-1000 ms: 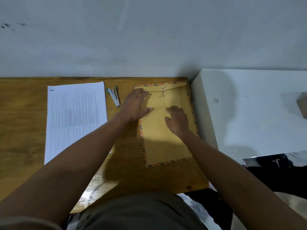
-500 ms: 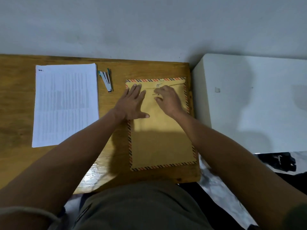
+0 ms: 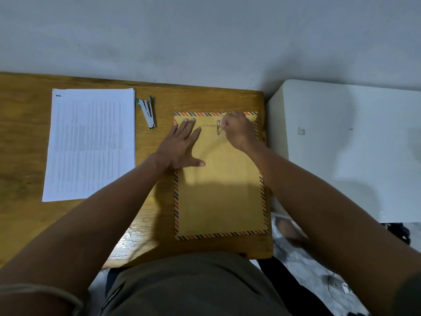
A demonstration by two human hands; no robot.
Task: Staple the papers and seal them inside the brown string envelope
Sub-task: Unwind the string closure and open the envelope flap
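The brown string envelope [image 3: 219, 179] lies flat near the wooden table's [image 3: 20, 137] right edge, its striped border almost at the drop. The left hand [image 3: 182, 147] presses on it, fingers spread flat. The right hand [image 3: 239, 130] pinches the string [image 3: 219, 127] at the flap. The papers [image 3: 91, 142] and stapler [image 3: 147, 112] lie apart to the left, bare wood between.
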